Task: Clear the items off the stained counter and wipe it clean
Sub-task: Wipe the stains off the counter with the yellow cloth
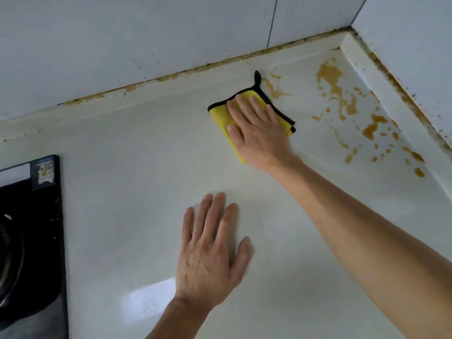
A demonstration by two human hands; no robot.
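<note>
Right hand (256,133) spread flat atop the yellow cloth (221,116), pressing it to the counter (127,172); brown stains (342,101) just right of the cloth; left hand (208,250) splayed, apparently resting nearer.

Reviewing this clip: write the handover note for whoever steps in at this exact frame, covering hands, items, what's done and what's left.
Right hand: flat, pressing the yellow cloth on the counter, near the back wall.
Left hand: flat on bare counter, holding nothing.
Done: no loose items show on the counter; the area left of the cloth looks clean.
Left: orange-brown stains to the right of the cloth, toward the corner, are not yet wiped. Gas stove sits at the left edge.
</note>
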